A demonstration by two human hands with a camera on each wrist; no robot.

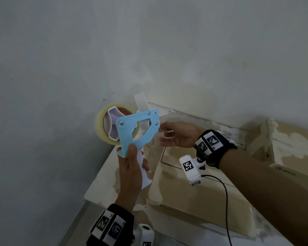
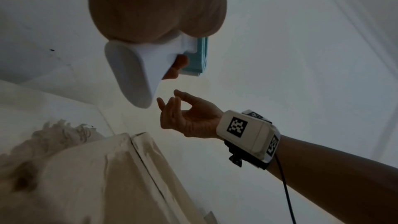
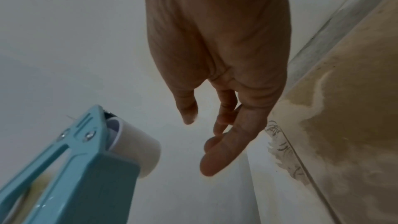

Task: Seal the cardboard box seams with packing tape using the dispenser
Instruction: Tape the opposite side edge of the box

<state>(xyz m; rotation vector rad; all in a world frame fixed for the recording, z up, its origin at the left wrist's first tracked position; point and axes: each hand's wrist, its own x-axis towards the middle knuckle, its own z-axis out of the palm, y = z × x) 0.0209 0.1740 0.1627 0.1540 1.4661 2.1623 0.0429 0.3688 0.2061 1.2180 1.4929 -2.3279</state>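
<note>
My left hand [image 1: 132,162] grips the white handle [image 2: 133,74] of a light blue tape dispenser [image 1: 137,125] and holds it up in the air in front of the wall. A clear tape roll [image 1: 103,125] sits on its left side, and a pale flap [image 1: 140,102] stands up at its front end. My right hand [image 1: 163,134] hovers just right of the dispenser's front, fingers relaxed, holding nothing. In the right wrist view the fingers [image 3: 217,156] hang near the dispenser's roller [image 3: 137,144]. A worn cardboard box [image 1: 194,196] with torn tape patches lies below both hands.
A second cardboard box [image 1: 283,148] stands at the right against the wall. The white wall fills the left and upper part of the head view. A black cable [image 1: 226,201] hangs from my right wrist camera across the box.
</note>
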